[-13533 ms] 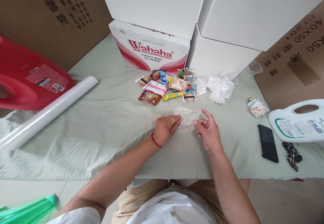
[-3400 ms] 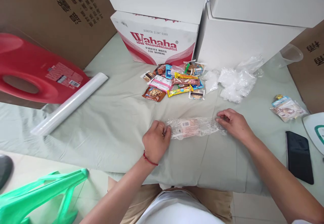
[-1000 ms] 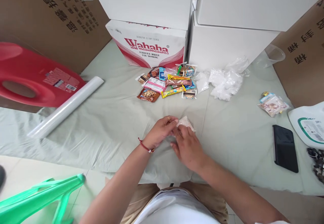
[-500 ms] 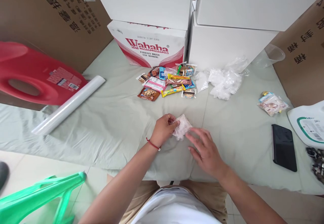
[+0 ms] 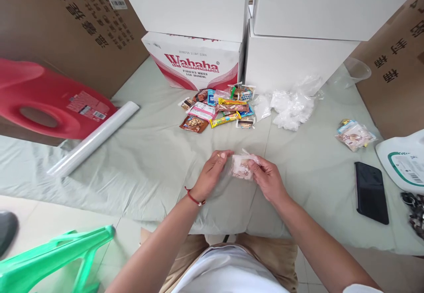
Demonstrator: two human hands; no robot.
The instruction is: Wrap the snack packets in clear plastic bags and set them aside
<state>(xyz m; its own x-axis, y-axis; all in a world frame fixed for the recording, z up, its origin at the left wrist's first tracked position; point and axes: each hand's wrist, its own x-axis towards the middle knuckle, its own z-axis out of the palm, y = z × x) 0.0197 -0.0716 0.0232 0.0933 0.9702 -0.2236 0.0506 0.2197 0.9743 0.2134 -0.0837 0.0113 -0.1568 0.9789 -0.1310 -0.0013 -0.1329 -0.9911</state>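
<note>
Your left hand, fingers narrow, sits just beside the film-wrapped snack packet at the frame's centre; I cannot tell whether it grips film. Your right hand pinches the packet's right side. Tidying the wrap seems underway; the next move calls for a light pinch. Upper centre lie assorted snacks, then the Wahaha water box.

The packet is pale pink, printed brown.
</note>
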